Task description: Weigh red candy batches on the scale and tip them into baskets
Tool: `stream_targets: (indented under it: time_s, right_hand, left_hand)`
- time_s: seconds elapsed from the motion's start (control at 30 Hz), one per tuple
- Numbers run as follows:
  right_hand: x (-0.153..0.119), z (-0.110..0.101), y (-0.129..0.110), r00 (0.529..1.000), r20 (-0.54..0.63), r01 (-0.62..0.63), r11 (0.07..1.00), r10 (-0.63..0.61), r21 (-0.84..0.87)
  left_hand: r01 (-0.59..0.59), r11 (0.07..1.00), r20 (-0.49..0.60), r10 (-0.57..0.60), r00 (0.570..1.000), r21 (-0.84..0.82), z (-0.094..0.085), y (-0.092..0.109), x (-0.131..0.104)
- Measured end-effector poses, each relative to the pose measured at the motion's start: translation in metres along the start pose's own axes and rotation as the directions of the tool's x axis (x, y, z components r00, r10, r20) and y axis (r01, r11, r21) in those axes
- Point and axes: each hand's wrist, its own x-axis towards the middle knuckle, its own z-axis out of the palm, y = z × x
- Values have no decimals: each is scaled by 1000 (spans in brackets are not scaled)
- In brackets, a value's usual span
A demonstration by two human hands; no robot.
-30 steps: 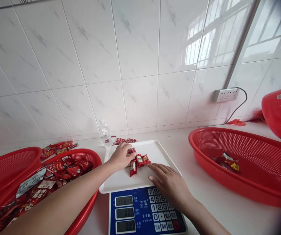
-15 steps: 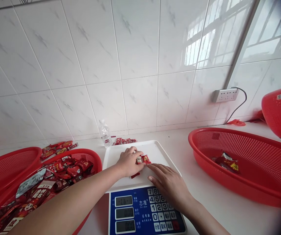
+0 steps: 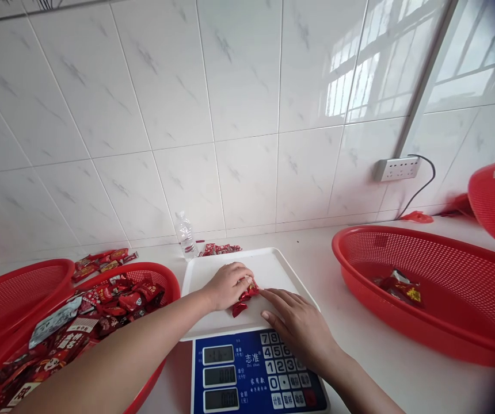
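Over the white scale tray (image 3: 277,265), my left hand (image 3: 229,286) has its fingers curled round small red packets (image 3: 246,298), which partly stick out below and beside the fingertips. My right hand (image 3: 301,325) lies at the tray's right front edge, palm down, fingers stretched toward the packets, holding nothing; its fingertips are close beside them. Below the tray is the blue scale panel (image 3: 254,374) with displays and number keys, partly covered by the right hand.
At the left, a red basket (image 3: 167,276) holds many red snack packets, beside another red basket (image 3: 53,270). A clear bottle (image 3: 186,236) and red packets (image 3: 219,249) stand behind the tray. Right: a red basket (image 3: 403,236) with a few packets, and a socket strip (image 3: 398,169).
My left hand has closed in over the red packets, which are now turned and bunched closer together under its fingers. My right hand has stayed in place.
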Motion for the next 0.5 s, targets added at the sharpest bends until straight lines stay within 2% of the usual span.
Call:
stream_targets:
  time_s: [0.07,0.13,0.2,0.27,0.33,0.43,0.5]
  right_hand:
    - [0,0,0,1000,-3,3,1000,-3,3]
    - [0,0,0,1000,-1,4,1000,-4,0]
    - [0,0,-1,1000,-1,2,1000,-2,-4]
    - [0,-1,-1,1000,-1,-1,1000,1,-3]
    - [0,-1,-1,1000,-5,-1,1000,1,-5]
    - [0,-1,-2,1000,-20,3,1000,-4,-17]
    - [0,0,-1,1000,-25,5,1000,-6,-27]
  left_hand:
    - [21,999,32,-20,999,-32,-11,0,-2]
    - [57,998,148,-56,987,-4,-22,1,-6]
    - [76,996,294,-87,952,48,-28,1,-10]
    - [72,994,378,-95,921,77,-27,1,-13]
    - [59,995,360,-85,929,83,-19,0,-14]
    - [24,997,230,-42,972,80,-6,-2,-13]
    - [19,997,172,-32,985,81,-2,-2,-11]
